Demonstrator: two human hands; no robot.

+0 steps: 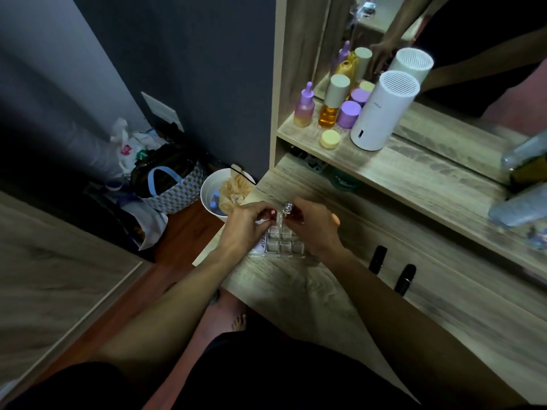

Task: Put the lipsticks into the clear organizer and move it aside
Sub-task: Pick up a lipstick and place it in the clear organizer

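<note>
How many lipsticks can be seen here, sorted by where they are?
Lying on the desk, black: 2, one and another
Held in the left hand, red-capped lipstick: 1
Held in the right hand, silver-topped lipstick: 1
Total: 4
The clear organizer shows none seated in its visible slots.

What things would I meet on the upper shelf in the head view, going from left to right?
Purple dropper bottle → amber bottle with a beige cap → purple-lidded jar → white cylindrical device. The small yellow jar stands in front of these, so I leave it out.
</note>
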